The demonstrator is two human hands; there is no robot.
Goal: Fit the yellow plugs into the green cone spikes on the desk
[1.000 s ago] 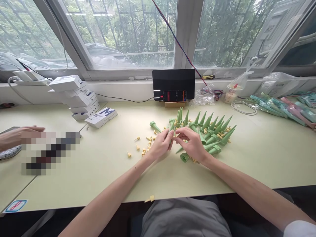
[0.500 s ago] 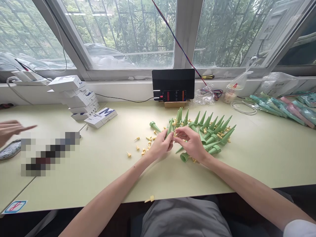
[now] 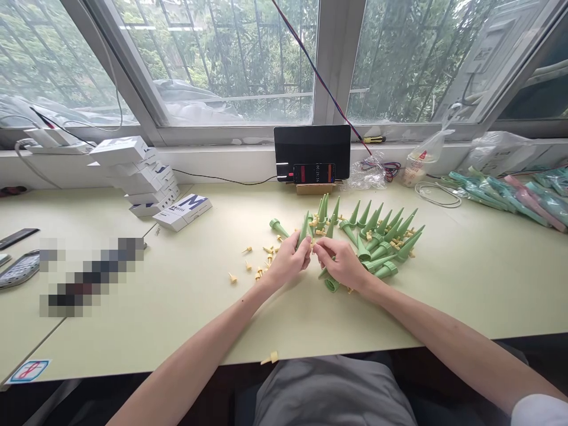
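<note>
My left hand [image 3: 290, 257] is wrapped round a green plastic plant-watering spike [image 3: 304, 228], its tip pointing up and away from me. My right hand [image 3: 341, 260] is close beside it, thumb and forefinger pinched at a small yellow plastic valve [image 3: 312, 242] by the spike. How far the valve is seated is hidden by my fingers. Many more green spikes [image 3: 381, 242] stand and lie in a cluster behind and right of my right hand, with yellow valves among them. Several loose yellow valves [image 3: 248, 266] are scattered left of my left hand.
One yellow valve [image 3: 270, 358] lies at the table's front edge. White boxes [image 3: 139, 171] are stacked at the back left, with one box [image 3: 183, 212] apart. A phone [image 3: 314, 173] leans on a black tablet [image 3: 310, 142]. Bagged items [image 3: 501, 192] lie at right.
My right hand's fingers have curled in tighter and lowered slightly beside the spike; my left hand keeps its grip. Another person's hand has left the far left, uncovering a dark phone-like object.
</note>
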